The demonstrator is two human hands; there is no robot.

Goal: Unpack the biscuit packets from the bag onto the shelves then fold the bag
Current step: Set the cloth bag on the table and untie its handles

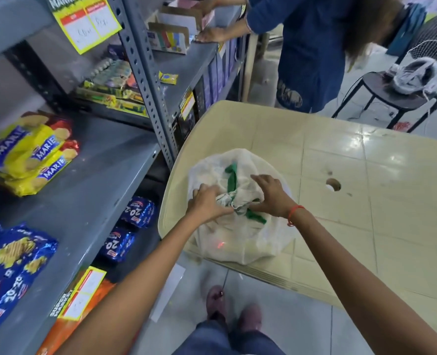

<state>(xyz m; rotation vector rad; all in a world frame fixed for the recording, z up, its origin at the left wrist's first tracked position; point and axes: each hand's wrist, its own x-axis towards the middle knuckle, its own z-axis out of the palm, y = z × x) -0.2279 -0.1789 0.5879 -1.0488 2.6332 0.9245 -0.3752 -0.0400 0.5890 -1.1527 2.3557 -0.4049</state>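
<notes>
On the grey shelf [91, 180] at far left, yellow Marie packets [30, 155] are stacked, and blue 20-20 packets [9, 267] are seen nearer the camera; two more blue packets [127, 226] are lying on the lower shelf. Over on the beige worktop [366, 201], the white bag [237, 226] with green handles is bunched up near the edge. Its gathered top is gripped by the left hand [207, 203], and the cloth beside it is pinched by the right hand [271, 196].
</notes>
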